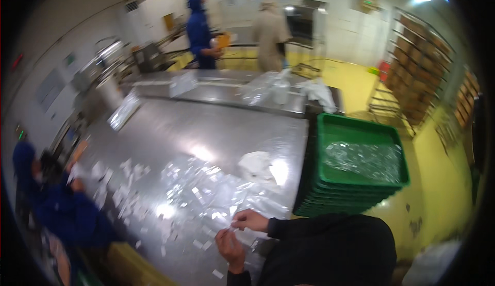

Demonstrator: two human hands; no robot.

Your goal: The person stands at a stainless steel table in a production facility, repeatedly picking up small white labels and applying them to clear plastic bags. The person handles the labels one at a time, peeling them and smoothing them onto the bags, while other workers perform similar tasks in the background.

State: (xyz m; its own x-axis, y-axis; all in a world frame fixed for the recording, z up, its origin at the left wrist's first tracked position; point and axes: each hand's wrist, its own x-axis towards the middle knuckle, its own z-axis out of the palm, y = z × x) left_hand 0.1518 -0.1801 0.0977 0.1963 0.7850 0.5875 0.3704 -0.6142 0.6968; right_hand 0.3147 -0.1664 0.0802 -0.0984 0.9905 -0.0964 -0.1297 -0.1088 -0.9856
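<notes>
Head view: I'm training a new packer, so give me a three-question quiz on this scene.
1. True or false: the green crates stand on the steel table.
2. What do both hands, the left hand and the right hand, hold between them? A) a small clear packet B) a knife C) a cup
3. What fills the top crate?

Key: 1. False, they are stacked beside its right end. 2. A. 3. A pile of clear packets.
</notes>
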